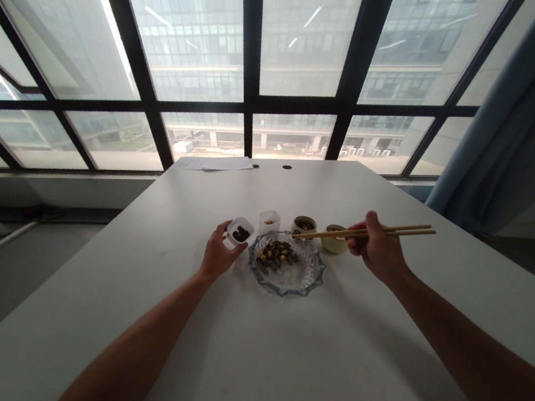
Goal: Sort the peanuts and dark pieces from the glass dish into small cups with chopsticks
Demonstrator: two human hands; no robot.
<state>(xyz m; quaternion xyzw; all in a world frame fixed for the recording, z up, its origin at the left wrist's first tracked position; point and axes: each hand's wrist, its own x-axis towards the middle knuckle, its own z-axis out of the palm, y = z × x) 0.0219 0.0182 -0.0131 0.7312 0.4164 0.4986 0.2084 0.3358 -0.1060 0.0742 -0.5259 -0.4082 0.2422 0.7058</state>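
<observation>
My left hand point(221, 252) is closed around the side of a small white plastic cup point(247, 224), which holds dark pieces point(241, 233) and tilts toward me. In my right hand point(378, 248) is a pair of chopsticks point(327, 234), pointing left over the rim of a clear scalloped glass bowl point(294, 288). Mixed brown and yellowish pieces point(275, 254) lie mostly in the bowl's left part. Between the chopstick tips I cannot make out anything. A second translucent cup point(270, 219) stands behind the bowl, with a little something at its bottom.
Two pale green cups stand at the bowl's right: one point(296, 228) with dark contents, another point(334, 244) partly behind the chopsticks. White paper sheets point(215, 164) lie at the far end of the white table point(280, 358). Windows rise beyond, and a blue curtain point(498, 108) hangs right.
</observation>
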